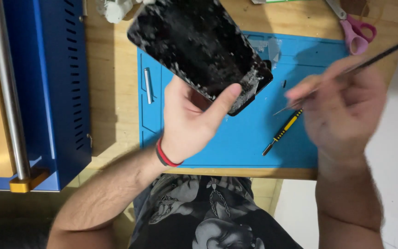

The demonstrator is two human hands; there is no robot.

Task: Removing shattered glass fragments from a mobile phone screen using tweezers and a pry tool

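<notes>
Gripping a cracked black screen [199, 46] in the left hand [187, 122], right hand [342, 103] pinching a thin tool [374, 57] beside it

One cracked phone [199, 46], one screwdriver [283, 132], one pair of scissors [355, 32], one blue mat [254, 143].

Glossy black glass panel [199, 46] flecked with rough residue, over a matt blue rubbery mat [249, 138] on pale wood bench [111, 83].

Over the blue work mat [254, 138], the left hand [187, 122] grips a shattered black phone [199, 48], thumb on its glass. The blurred right hand [342, 103] pinches a thin black tool [378, 55]. A yellow-handled screwdriver [283, 131] lies on the mat; pink scissors [358, 32] rest just beyond it.
</notes>
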